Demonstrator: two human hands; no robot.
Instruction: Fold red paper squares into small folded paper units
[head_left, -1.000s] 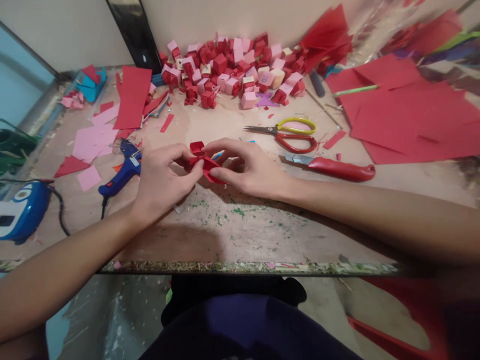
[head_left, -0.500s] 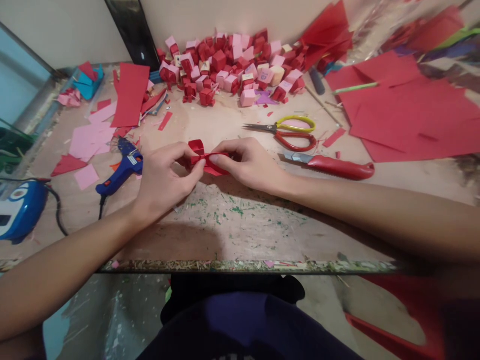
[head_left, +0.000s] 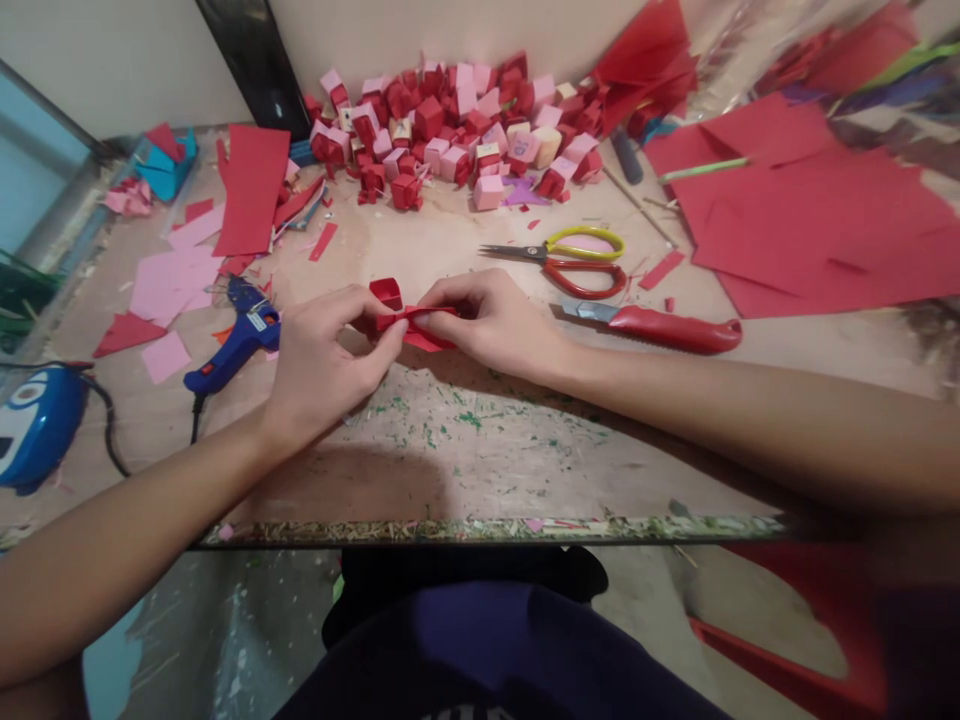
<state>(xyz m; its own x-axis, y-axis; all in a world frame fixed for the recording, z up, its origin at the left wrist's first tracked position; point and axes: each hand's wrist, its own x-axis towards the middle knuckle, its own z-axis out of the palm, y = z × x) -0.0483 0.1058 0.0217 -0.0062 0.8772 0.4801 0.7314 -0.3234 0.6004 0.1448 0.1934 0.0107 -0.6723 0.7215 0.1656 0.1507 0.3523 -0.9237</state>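
Between my two hands is a folded piece of red paper (head_left: 426,338), held a little above the table. My left hand (head_left: 330,350) pinches its left end between thumb and fingers. The thumb and fingertips of my right hand (head_left: 487,320) are closed on its right side, the thumbs nearly meeting. A small open red paper box (head_left: 385,293) shows just behind my left fingertips; whether it is joined to the folded piece I cannot tell. Behind my right hand lie scissors (head_left: 559,255) with one yellow and one red handle.
A red-handled cutter knife (head_left: 667,328) lies beside my right forearm. To the left are a blue glue gun (head_left: 232,350) and pink paper (head_left: 176,282). A heap of red and pink paper cubes (head_left: 457,130) stands at the back, large red sheets (head_left: 802,220) at the right.
The whole view has shifted slightly, so the table items sit a bit further left. Both hands keep their pinch on the red paper, with hardly any visible movement.
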